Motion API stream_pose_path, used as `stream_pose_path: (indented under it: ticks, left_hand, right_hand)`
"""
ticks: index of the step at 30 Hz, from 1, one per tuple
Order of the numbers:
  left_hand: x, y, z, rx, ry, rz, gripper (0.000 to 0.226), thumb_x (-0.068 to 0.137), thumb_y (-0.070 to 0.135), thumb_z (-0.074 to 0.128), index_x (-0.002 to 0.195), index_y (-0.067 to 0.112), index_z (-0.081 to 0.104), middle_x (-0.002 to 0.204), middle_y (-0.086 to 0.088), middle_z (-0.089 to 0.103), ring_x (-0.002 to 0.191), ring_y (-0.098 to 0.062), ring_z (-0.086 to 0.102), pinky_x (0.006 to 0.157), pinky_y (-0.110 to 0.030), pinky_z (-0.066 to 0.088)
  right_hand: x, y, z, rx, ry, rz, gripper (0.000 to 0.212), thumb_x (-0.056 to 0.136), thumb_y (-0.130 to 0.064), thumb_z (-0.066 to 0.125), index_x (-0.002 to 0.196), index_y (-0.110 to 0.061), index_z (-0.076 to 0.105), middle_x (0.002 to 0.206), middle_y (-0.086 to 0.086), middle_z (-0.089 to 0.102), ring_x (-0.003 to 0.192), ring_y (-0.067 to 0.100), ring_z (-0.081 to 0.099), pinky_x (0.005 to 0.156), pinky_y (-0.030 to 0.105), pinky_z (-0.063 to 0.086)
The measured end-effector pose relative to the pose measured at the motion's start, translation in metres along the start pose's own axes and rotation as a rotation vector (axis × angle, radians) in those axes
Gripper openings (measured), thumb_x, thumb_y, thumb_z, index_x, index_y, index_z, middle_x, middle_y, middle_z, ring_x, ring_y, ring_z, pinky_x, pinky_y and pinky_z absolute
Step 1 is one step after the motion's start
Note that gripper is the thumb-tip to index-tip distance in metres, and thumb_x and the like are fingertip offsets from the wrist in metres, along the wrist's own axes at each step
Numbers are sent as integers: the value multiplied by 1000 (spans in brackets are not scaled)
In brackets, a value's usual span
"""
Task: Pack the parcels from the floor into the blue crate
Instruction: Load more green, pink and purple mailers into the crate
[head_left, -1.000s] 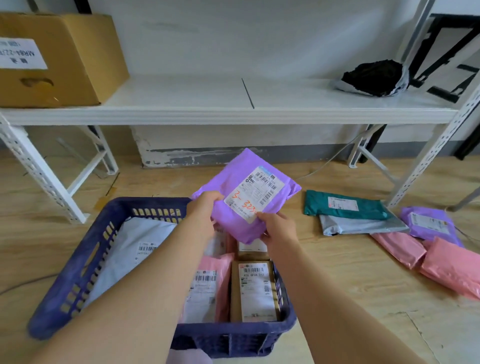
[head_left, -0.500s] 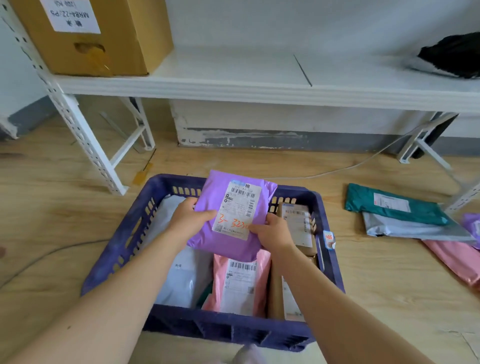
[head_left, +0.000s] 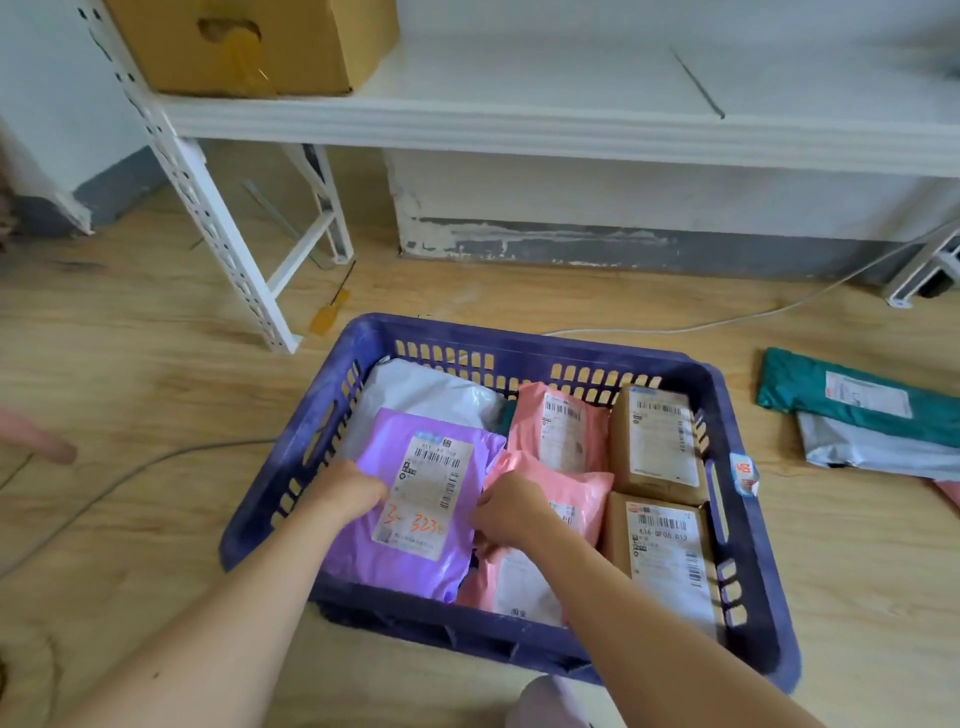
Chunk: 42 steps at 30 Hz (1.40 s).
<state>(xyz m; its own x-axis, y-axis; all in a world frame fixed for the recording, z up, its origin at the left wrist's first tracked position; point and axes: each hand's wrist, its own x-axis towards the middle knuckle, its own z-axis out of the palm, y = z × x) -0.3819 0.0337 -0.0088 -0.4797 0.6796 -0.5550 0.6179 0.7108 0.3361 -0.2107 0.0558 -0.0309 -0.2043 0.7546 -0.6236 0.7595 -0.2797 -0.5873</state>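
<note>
Here both hands, left hand (head_left: 349, 491) and right hand (head_left: 511, 512), pinch the purple parcel's (head_left: 415, 566) side edges inside the blue crate (head_left: 748, 613).

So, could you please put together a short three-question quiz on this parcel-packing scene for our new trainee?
1. True or false: the purple plastic mailer with orange handwriting lies inside the blue slatted plastic crate.
2. Which hands touch that mailer? A) left hand only B) right hand only C) both
3. Fill in: the two brown cardboard boxes sit along the crate's ____ side.

Key: 1 true. 2 C. 3 right, while a green plastic mailer waits on the wooden floor beyond that side.
</note>
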Motion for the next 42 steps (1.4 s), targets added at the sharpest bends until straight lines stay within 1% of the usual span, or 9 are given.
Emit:
stream_pose_path:
  ticks: [3,8,12,18,23,28,32,37,42]
  left_hand:
    - [-1,-10,5,202,-72,-5,40,85,17,55,121,2,51,122,-14,57,109,-27,58,76,-26,42]
    - [0,-14,7,341,56,5,54,87,15,51,136,7,31,136,-14,45,124,-33,45,96,-38,41]
    - [8,-23,6,418,174,101,55,87,9,48,138,8,26,136,-14,45,123,-36,46,90,-42,45]
    - [14,-33,13,725,153,506,88,83,10,57,149,27,0,154,-5,5,140,-27,18,102,-38,37]
    - [19,-34,20,729,-6,389,84,85,14,60,148,22,5,150,-7,14,134,-30,29,98,-41,44]
    - [10,-18,13,770,92,405,70,84,12,58,143,16,22,140,-8,31,132,-27,33,96,-39,42]
    - [-9,6,5,726,197,518,61,83,5,51,138,18,30,138,-7,34,129,-26,36,94,-36,42]
    - [-42,46,-4,593,199,650,55,87,15,52,138,19,34,146,-4,27,133,-23,31,97,-36,38]
    - [-81,90,-6,369,153,829,37,80,19,57,117,18,53,130,0,43,124,-22,42,93,-36,43]
  right_hand:
    - [-1,-1,10,-287,48,-30,19,84,-12,44,66,-10,48,99,14,71,87,29,65,54,23,42]
    - [-8,-5,8,-444,330,-220,30,88,-6,40,116,-7,51,119,14,55,108,30,57,73,29,41]
    - [-7,-12,14,-477,39,-319,53,86,-8,47,137,-24,45,124,6,60,116,28,55,90,30,45]
    - [-8,-20,24,-544,-151,-322,59,90,-3,39,145,-23,33,149,4,38,136,24,36,110,29,31]
    - [-15,-21,10,-433,-187,-318,57,90,-1,39,142,-22,40,147,3,41,128,22,46,99,24,38]
    - [-20,-18,-11,-273,-72,-297,49,89,-2,42,132,-22,54,123,6,57,84,15,55,69,21,42]
    - [-35,-16,-36,-175,82,-294,44,88,-3,44,125,-22,60,129,3,57,107,21,58,76,25,47]
    - [-66,-11,-73,-178,204,-288,42,88,0,44,121,-19,62,122,1,61,109,20,58,81,24,49]
    - [-101,1,-110,-183,304,-251,39,87,1,46,118,-16,64,122,1,63,109,19,59,87,26,49]
